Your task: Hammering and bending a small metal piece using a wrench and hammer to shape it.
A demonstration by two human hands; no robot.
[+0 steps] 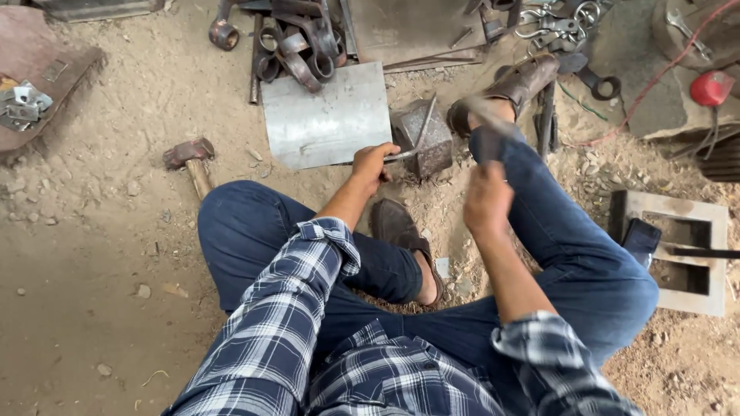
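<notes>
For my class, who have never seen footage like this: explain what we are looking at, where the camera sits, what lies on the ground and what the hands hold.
The single picture comes from a camera worn on a person's head, looking down at their own bare hands; no machine is involved. They sit on a sandy dirt floor. The left hand holds a thin flat metal strip against a rusty square steel block. The right hand grips a blurred hammer. Nearby lie a grey steel sheet and a rusty sledgehammer.
</notes>
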